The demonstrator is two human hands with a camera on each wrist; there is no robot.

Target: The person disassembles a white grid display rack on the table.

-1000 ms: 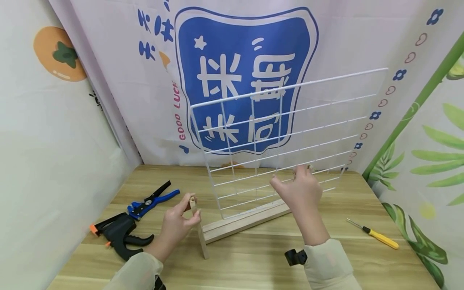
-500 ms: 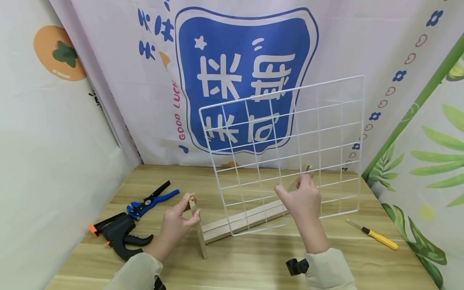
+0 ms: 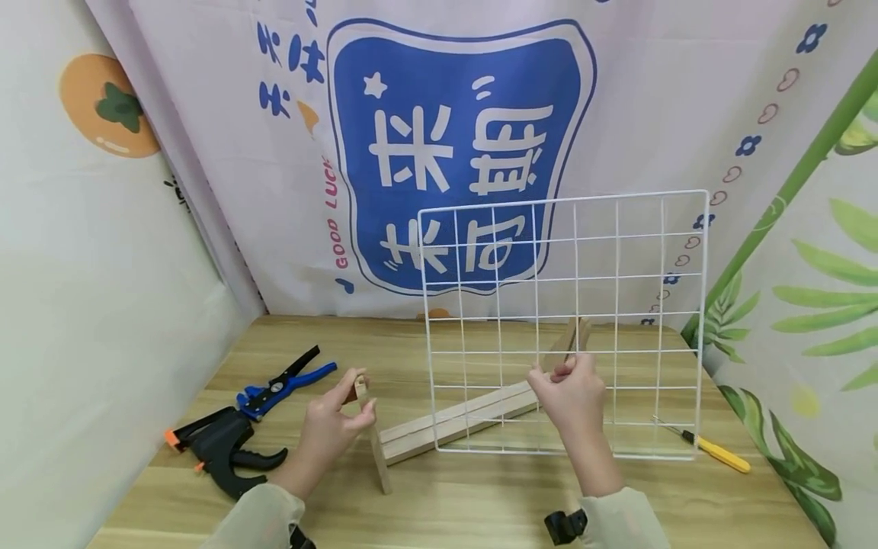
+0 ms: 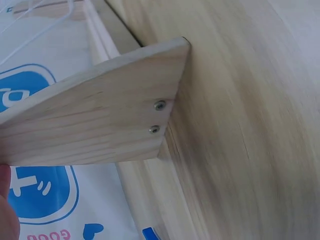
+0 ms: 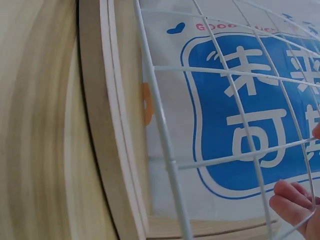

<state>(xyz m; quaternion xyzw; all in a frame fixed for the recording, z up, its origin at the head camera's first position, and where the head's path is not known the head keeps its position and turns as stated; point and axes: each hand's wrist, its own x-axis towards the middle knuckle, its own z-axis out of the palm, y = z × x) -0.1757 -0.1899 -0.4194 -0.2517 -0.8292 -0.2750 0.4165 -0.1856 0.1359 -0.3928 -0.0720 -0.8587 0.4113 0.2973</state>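
Observation:
A white wire grid panel (image 3: pixel 536 317) stands nearly upright in front of a pale wooden rail (image 3: pixel 408 442). My right hand (image 3: pixel 572 393) grips the panel by its wires; in the right wrist view, curled fingers (image 5: pixel 295 205) show at the mesh. The grid's lower edge passes in front of the rail. My left hand (image 3: pixel 332 431) pinches the top of the rail's near-left wooden end piece (image 3: pixel 379 457). Two screws (image 4: pixel 159 105) show on that piece in the left wrist view. Another wooden end piece (image 3: pixel 564 343) rises behind the grid, partly hidden by my right hand.
Blue-handled wire strippers (image 3: pixel 277 389) and a black clamp (image 3: pixel 222 442) with orange tips lie left on the wooden table (image 3: pixel 466 511). A yellow-handled screwdriver (image 3: pixel 720 454) lies right, its shaft behind the grid. A printed curtain (image 3: pixel 288 229) hangs behind.
The grid has turned to face me more squarely, come down and away from the rail's top. My right hand has dropped slightly with it. My left hand keeps its hold on the end piece.

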